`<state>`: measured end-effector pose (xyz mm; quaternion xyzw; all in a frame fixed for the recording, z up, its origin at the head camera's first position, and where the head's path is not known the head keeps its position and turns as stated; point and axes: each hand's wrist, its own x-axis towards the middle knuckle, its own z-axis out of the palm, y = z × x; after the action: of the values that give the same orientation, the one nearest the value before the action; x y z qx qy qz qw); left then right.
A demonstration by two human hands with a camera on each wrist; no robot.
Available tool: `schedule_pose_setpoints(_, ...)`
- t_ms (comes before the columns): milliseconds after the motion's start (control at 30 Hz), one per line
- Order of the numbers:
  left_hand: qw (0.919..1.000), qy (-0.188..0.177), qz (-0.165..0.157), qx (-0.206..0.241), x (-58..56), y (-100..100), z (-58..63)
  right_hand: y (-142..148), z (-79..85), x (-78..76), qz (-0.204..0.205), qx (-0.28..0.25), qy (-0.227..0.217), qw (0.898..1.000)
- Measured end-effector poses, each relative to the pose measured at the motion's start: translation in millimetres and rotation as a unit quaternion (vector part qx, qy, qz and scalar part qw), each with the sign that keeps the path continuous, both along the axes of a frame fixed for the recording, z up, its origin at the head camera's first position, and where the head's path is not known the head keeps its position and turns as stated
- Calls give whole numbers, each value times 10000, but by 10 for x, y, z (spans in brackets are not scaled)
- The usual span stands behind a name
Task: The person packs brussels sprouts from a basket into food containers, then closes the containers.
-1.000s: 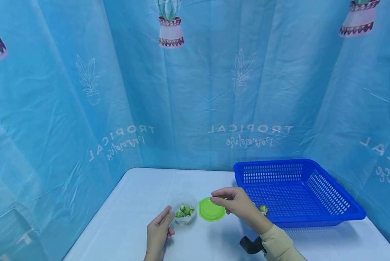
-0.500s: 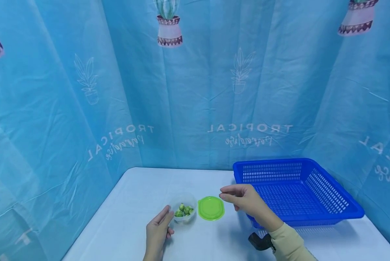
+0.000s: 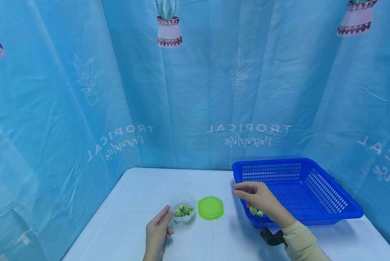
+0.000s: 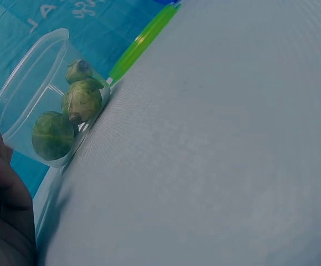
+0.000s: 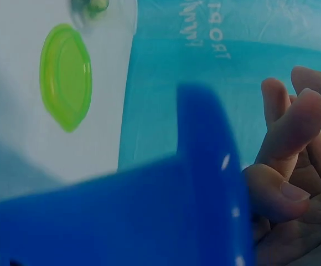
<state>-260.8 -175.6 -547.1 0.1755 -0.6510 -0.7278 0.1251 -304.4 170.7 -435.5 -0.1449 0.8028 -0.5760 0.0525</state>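
Observation:
My left hand [image 3: 159, 228] holds the near left side of a clear plastic tub [image 3: 184, 220], thumb and fingers at its rim. Several Brussels sprouts [image 4: 83, 100] lie in the bottom of the tub, which stands on the table. Just right of it lies a bright green lid [image 3: 211, 208], flat and apart from both hands. Over the left rim of a blue basket [image 3: 299, 219] hovers my right hand [image 3: 258, 198], its fingers loosely bent with nothing between them. Below that hand, sprouts [image 3: 255, 211] show inside the basket, partly hidden by the hand and forearm.
A white-covered table [image 3: 142, 188] carries everything, with a blue printed curtain [image 3: 188, 108] behind and at both sides. A black wrist device [image 3: 272, 237] sticks out under the right sleeve. The basket's rim rises close to the right hand [image 5: 293, 183].
My right hand has moved right, from above the green lid to over the basket's left rim. The left hand, tub and lid have stayed in place.

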Motion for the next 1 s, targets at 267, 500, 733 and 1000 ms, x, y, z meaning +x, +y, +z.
schedule_pose_setpoints(267, 10000, 81, -32, 35, 6, -10, 9, 156, -8, -82, -55, 38, -100, 9999)
schedule_pose_setpoints(500, 9998, 131, -100, 119, 1, -15, 3, 295, 27, -186, -199, 168, -101, 9996)
schedule_pose_setpoints(733, 9997, 138, -136, 158, 10, -14, 3, 375, 56, -250, -172, 307, -185, 9992)
schedule_pose_setpoints(1000, 9998, 133, -87, 145, 17, -12, -7, 448, 192, -302, -160, 276, -138, 9994)
